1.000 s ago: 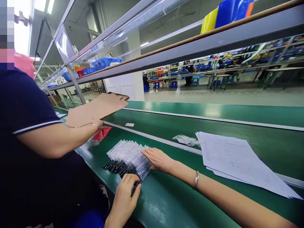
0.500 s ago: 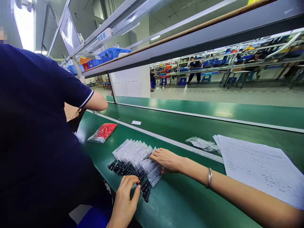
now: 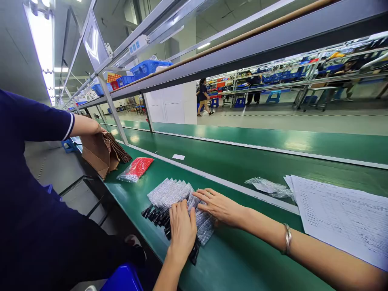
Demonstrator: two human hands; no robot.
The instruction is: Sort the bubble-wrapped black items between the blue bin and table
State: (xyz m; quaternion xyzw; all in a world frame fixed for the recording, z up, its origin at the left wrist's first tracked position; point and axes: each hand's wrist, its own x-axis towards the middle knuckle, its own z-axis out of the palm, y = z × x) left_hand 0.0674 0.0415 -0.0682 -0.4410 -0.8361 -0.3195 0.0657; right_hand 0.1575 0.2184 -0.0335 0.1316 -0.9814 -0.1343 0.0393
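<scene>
A row of clear bubble-wrap sleeves (image 3: 169,192) lies overlapped on the green bench, with black ends (image 3: 154,214) sticking out on the near side. What the sleeves contain is mostly hidden. My left hand (image 3: 182,226) rests over the black ends and the sleeves' near edges, its fingers stretched out and close together. Across the right part of the row lies my right hand (image 3: 220,207), fingers spread on top of the sleeves. Its thumb side is partly hidden, and I see nothing gripped in either hand.
A bag of red pieces (image 3: 138,169) lies beyond the row. Printed sheets (image 3: 342,218) and crumpled clear plastic (image 3: 269,187) are at the right. A co-worker (image 3: 33,182) at the left has an arm by brown cardboard (image 3: 95,153). A metal strip (image 3: 212,178) runs along the bench.
My left hand has moved forward from the near side onto the sleeves and black ends. My right hand's fingers have spread over the row. The co-worker has shifted left, revealing the cardboard.
</scene>
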